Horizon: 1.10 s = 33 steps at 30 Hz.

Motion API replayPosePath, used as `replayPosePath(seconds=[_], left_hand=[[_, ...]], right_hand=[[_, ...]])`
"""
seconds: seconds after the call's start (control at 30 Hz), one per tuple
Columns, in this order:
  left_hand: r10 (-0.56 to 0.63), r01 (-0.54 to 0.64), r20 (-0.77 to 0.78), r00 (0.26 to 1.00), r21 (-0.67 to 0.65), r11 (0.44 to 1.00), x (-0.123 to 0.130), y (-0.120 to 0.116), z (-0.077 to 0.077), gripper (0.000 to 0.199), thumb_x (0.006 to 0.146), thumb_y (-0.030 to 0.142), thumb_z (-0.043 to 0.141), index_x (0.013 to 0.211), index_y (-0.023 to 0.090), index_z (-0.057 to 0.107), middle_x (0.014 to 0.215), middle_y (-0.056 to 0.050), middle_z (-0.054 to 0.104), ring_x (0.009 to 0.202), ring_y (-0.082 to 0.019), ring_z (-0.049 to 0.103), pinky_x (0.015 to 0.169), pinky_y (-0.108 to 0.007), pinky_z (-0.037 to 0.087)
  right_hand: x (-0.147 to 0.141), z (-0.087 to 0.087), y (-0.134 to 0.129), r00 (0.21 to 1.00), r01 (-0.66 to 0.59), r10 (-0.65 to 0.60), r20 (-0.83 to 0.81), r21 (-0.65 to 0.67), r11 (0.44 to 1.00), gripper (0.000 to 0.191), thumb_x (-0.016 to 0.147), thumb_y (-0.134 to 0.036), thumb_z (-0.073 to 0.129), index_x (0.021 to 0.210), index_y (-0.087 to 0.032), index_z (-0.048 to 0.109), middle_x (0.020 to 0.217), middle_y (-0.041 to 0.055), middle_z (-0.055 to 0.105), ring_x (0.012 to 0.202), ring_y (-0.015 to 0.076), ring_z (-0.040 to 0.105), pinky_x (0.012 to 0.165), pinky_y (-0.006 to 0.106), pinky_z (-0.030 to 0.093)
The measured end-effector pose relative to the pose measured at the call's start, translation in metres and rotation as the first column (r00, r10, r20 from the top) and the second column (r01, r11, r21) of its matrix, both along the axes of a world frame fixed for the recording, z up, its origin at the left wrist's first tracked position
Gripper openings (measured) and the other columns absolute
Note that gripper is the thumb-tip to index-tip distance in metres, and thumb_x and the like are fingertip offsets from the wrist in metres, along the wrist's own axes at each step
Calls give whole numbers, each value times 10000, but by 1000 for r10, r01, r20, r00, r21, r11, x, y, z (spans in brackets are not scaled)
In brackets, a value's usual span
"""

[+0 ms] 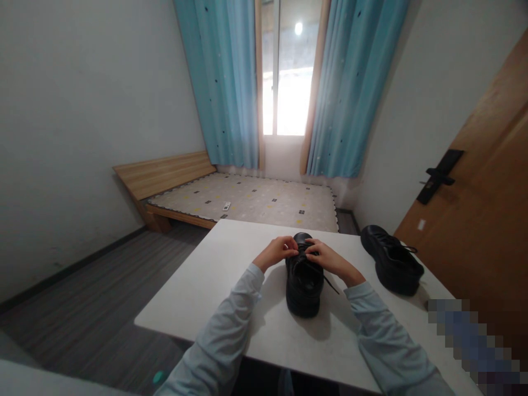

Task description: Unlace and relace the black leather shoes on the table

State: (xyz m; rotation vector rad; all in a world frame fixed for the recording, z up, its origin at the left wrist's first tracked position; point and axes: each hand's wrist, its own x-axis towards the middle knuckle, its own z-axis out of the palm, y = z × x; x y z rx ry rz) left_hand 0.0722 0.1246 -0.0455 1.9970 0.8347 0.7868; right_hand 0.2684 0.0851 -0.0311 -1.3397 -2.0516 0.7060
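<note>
A black lace-up shoe [304, 294] stands upright on the white table, its heel toward me and its toe pointing to the window. Both hands meet over its laces. My left hand [280, 250] comes from the left, fingers pinched at the lacing. From the right, my right hand [324, 256] pinches at the same spot, close to the left fingertips. The laces between the fingers are dark on dark and hard to make out. One loose black shoelace [331, 285] end sticks out on the shoe's right side. The shoe's opening faces up.
The white table [198, 275] carries a second black shoe [391, 261] at its right side, near the wooden door [474, 192]. Beyond the table is a bed [256, 201] with a small white remote [226, 206] on it. Blue curtains [231, 82] flank the window.
</note>
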Motion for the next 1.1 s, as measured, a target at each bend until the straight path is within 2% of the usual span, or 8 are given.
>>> replayPosePath(seconds=[0.27, 0.5, 0.6, 0.67, 0.77, 0.87, 1.0, 1.1], left_hand=[[-18, 18, 20, 1000, -39, 999, -2, 0, 0, 205, 719, 308, 639, 802, 122, 621, 659, 14, 562, 560, -79, 505, 514, -187, 384], [88, -87, -24, 996, 24, 996, 0, 0, 4, 254, 755, 375, 616, 797, 124, 611, 727, -10, 598, 632, -100, 523, 601, -219, 426], [87, -87, 8, 996, 42, 995, 1, -2, 5, 284, 761, 407, 613, 797, 127, 589, 819, -36, 604, 729, -126, 558, 681, -254, 461], [74, -76, 38, 997, 58, 995, 1, -5, 6, 363, 704, 430, 677, 889, 133, 581, 970, -73, 597, 873, -167, 572, 775, -295, 472], [19, -22, 41, 999, 85, 996, 2, -10, 7, 668, 571, 428, 786, 1123, 162, 518, 1200, -125, 523, 1086, -242, 521, 919, -374, 432], [-80, 77, 40, 996, 72, 994, 3, -11, 7, 843, 541, 411, 809, 1259, 181, 431, 1308, -147, 464, 1207, -275, 451, 1024, -420, 353], [-143, 142, 45, 989, 27, 990, 3, -9, 4, 842, 591, 398, 783, 1300, 175, 386, 1316, -145, 477, 1233, -270, 442, 1051, -423, 325], [-140, 141, 17, 990, -7, 990, 1, -9, 4, 789, 616, 392, 765, 1284, 172, 406, 1316, -134, 484, 1225, -273, 450, 1028, -420, 349]], right_hand=[[-8, 3, -6, 997, 72, -72, -5, 24, 997, 147, 731, -180, 580, 667, -170, 711, 1122, 129, 605, 1106, 266, 531, 979, 409, 365], [-4, 6, -10, 984, 158, -147, -99, 112, 981, 152, 744, -242, 573, 641, -177, 665, 1066, 117, 612, 1009, 235, 571, 952, 392, 392], [-1, 10, -11, 968, 208, -180, -173, 154, 966, 171, 746, -275, 560, 627, -183, 641, 1057, 110, 610, 1000, 237, 570, 907, 399, 429], [1, 12, -11, 944, 260, -212, -253, 173, 950, 195, 756, -325, 548, 648, -185, 629, 1061, 114, 603, 994, 246, 568, 832, 397, 474], [4, 14, -9, 898, 340, -251, -361, 208, 917, 256, 778, -407, 528, 677, -186, 605, 1044, 120, 596, 977, 253, 566, 766, 399, 503], [4, 16, -9, 841, 376, -248, -482, 190, 907, 285, 792, -458, 523, 706, -190, 567, 1010, 98, 596, 890, 219, 596, 778, 404, 508], [3, 20, -11, 701, 345, -210, -681, 67, 936, 268, 807, -463, 534, 775, -197, 533, 1031, 58, 586, 735, 152, 646, 828, 405, 507], [7, 24, -12, 553, 340, -176, -814, 28, 940, 240, 806, -440, 561, 777, -209, 505, 978, 21, 607, 675, 140, 663, 841, 409, 507]])
